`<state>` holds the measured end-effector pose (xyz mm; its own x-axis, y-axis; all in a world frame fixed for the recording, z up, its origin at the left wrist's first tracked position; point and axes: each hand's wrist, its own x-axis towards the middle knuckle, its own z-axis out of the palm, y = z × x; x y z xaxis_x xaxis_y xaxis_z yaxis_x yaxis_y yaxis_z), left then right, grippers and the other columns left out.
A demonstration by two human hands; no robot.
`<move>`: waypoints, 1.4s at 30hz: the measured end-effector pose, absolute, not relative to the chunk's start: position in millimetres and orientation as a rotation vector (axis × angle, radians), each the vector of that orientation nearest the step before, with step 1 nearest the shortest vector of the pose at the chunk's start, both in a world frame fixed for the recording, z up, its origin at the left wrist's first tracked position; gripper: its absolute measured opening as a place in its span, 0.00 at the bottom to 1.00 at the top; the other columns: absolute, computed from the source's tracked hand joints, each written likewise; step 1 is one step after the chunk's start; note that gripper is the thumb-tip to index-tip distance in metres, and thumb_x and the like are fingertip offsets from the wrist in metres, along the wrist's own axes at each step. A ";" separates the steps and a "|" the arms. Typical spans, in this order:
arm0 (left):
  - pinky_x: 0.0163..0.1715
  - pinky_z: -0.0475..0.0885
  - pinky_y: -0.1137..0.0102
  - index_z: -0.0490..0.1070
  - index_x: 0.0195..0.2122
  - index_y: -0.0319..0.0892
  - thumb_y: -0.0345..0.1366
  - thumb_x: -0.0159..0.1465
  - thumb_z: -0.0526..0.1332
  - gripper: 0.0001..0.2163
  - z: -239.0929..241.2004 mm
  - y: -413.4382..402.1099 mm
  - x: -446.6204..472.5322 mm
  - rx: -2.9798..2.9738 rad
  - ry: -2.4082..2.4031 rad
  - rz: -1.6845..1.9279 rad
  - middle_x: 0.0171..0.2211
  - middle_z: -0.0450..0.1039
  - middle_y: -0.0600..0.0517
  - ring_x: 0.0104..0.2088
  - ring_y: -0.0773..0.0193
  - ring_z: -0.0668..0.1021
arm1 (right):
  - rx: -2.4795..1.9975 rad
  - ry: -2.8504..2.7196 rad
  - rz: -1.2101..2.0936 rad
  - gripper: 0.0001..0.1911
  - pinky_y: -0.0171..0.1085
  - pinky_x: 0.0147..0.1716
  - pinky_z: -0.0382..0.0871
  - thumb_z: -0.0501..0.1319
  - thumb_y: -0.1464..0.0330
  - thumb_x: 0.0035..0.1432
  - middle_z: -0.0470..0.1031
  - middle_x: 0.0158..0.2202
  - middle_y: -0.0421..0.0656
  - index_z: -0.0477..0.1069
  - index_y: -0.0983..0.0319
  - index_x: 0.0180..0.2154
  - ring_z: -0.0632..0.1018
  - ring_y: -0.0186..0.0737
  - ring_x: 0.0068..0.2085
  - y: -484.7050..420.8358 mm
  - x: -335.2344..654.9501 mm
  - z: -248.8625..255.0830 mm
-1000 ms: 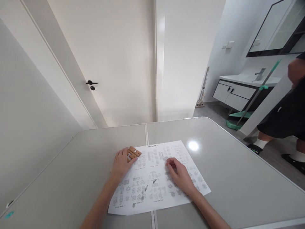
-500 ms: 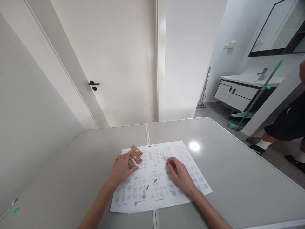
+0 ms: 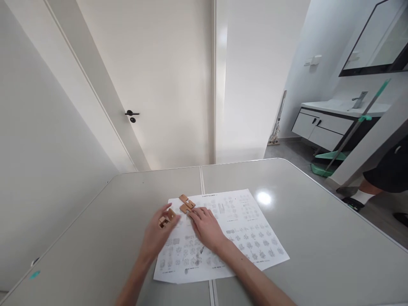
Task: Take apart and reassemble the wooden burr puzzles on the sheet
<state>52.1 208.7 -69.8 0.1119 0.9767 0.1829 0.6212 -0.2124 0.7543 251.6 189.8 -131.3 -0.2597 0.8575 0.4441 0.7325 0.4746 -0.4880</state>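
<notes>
Notched wooden puzzle pieces lie at the upper left of a printed paper sheet (image 3: 255, 231). My left hand (image 3: 157, 231) is closed around a few of these brown wooden pieces (image 3: 171, 213), which show between its thumb and fingers. One flat wooden piece (image 3: 187, 201) rests near the sheet's top edge, touched by neither hand. Just below it, the fingertips of my right hand (image 3: 207, 227) lie over the end of another wooden piece (image 3: 184, 208). That hand is palm down, and its fingers partly hide this piece. Rows of small grey diagrams cover the paper.
The grey table (image 3: 318, 229) has a seam down its middle. A closed white door (image 3: 165, 85) stands beyond it. To the right are a washbasin cabinet (image 3: 328, 127), a green broom and dustpan (image 3: 321, 170), a mop (image 3: 279, 121) and a person's leg (image 3: 366, 187).
My right hand has moved left from the paper's middle onto a wooden piece. My left hand has gathered some pieces and drawn away from the others. The view has shifted slightly.
</notes>
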 end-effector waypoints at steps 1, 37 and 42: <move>0.56 0.72 0.52 0.68 0.60 0.48 0.60 0.66 0.54 0.28 -62.8 206.5 48.3 1.674 1.489 0.988 0.57 0.76 0.45 0.57 0.46 0.77 | -1.335 -2.050 0.228 0.14 0.55 0.52 0.70 0.54 0.76 0.68 0.75 0.53 0.52 0.70 0.60 0.51 0.72 0.56 0.53 188.9 252.1 -132.7; 0.27 0.56 0.71 0.58 0.68 0.48 0.55 0.72 0.50 0.28 -115.7 194.2 169.2 1.404 0.865 0.633 0.30 0.56 0.58 0.26 0.67 0.57 | -1.392 -1.341 0.573 0.16 0.38 0.32 0.69 0.51 0.57 0.73 0.75 0.31 0.41 0.71 0.57 0.39 0.75 0.41 0.31 140.4 336.6 -137.5; 0.27 0.57 0.70 0.48 0.73 0.46 0.46 0.74 0.49 0.27 -110.9 191.8 168.2 1.771 0.987 0.566 0.27 0.57 0.59 0.25 0.65 0.60 | -1.324 -1.449 0.501 0.14 0.37 0.32 0.69 0.51 0.60 0.74 0.72 0.32 0.41 0.71 0.57 0.40 0.76 0.41 0.32 135.5 337.2 -136.1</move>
<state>168.2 191.8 -110.9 0.5591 0.8268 -0.0625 0.3642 -0.1772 0.9143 337.2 135.5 -136.1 0.1753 0.8953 0.4096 0.4511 0.2967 -0.8417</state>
